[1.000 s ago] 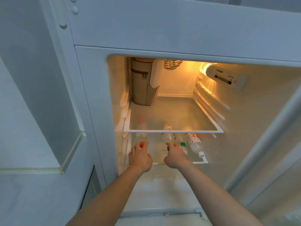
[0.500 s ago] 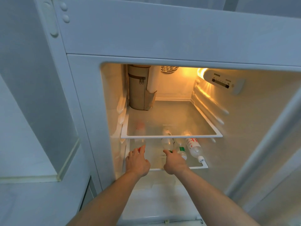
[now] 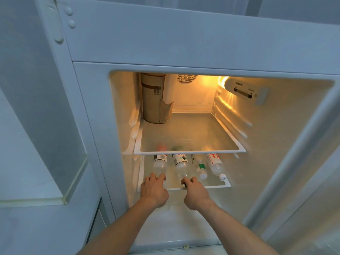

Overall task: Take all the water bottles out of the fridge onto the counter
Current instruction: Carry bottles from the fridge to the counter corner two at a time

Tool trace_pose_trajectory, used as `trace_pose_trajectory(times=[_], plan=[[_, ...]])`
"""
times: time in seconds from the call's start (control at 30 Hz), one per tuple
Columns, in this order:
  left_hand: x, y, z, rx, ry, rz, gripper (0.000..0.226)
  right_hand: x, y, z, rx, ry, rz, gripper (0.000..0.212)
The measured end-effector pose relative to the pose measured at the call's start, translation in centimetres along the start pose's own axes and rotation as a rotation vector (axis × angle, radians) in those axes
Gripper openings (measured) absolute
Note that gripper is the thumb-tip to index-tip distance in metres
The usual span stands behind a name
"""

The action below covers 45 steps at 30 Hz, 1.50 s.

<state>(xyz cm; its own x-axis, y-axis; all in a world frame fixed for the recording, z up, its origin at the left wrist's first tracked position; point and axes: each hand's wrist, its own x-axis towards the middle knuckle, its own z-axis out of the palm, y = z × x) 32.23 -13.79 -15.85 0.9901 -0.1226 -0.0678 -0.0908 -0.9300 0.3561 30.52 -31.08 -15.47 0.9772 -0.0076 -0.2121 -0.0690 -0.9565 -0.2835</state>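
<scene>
A white fridge (image 3: 184,39) fills the frame, its compartment open and lit by a warm yellow lamp in the upper right, beside a white control panel (image 3: 244,90) on the right wall. In the upper middle a clear glass shelf with a white rim (image 3: 189,150) carries a tall beige zipped pouch (image 3: 152,100) standing upright in its back left corner, with a white tube (image 3: 170,89) leaning just beside it.

Below it, in the centre of the frame, a lower glass shelf with a white rim (image 3: 217,185) holds four clear plastic water bottles lying on their sides, caps toward the camera, their far ends hidden under the upper shelf. From left to right they are a bottle with a red and white label (image 3: 160,165), a bottle with a green and white label (image 3: 181,166), a smaller bottle with a green band and white cap (image 3: 201,170), and a bottle with a red-printed white label and white cap (image 3: 217,166) angled toward the right.

Two bare forearms reach in from the bottom of the frame. The left hand (image 3: 154,190) grips the cap end of the leftmost bottle, fingers curled over it, a sliver of red showing at the fingertips. The right hand (image 3: 196,192) grips the neck of the second bottle, thumb and fingers wrapped round a dark cap. The other two bottles lie untouched, just right of the right hand.
</scene>
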Motion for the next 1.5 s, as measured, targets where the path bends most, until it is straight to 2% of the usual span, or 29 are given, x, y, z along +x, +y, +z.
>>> trace_pose_trajectory(times=[0.23, 0.43, 0.53, 0.7, 0.83, 1.03, 1.3, 1.5], plan=[[-2.6, 0.3, 0.9, 0.003, 0.042, 0.04, 0.045, -1.3, -0.1, 0.7, 0.094, 0.037, -0.044, 0.057], [-4.8, -0.2, 0.4, -0.096, 0.095, 0.052, 0.044, -2.8, 1.7, 0.6, 0.27, 0.142, -0.104, 0.046], [-6.5, -0.6, 0.4, -0.148, 0.116, 0.052, 0.041, -4.1, 2.3, 0.2, 0.348, 0.257, -0.125, 0.045], [-8.5, -0.5, -0.9, -0.207, 0.216, 0.059, 0.035, -5.5, 1.5, -2.3, 0.486, 0.536, -0.224, 0.039], [-9.9, 0.3, -2.6, -0.223, 0.332, 0.128, 0.021, -7.2, 0.4, -4.2, 0.574, 0.653, -0.295, 0.029], [-10.3, 1.2, -5.6, -0.251, 0.439, 0.216, 0.017, -8.0, -0.8, -6.0, 0.638, 0.67, -0.341, 0.025], [-10.6, 2.2, -7.2, -0.394, 0.427, 0.165, 0.017, -8.0, -0.5, -5.9, 0.675, 0.649, -0.359, 0.03], [-11.0, 4.5, -7.5, -0.409, 0.401, 0.08, 0.021, -8.4, -0.7, -6.5, 0.671, 0.604, -0.391, 0.027]])
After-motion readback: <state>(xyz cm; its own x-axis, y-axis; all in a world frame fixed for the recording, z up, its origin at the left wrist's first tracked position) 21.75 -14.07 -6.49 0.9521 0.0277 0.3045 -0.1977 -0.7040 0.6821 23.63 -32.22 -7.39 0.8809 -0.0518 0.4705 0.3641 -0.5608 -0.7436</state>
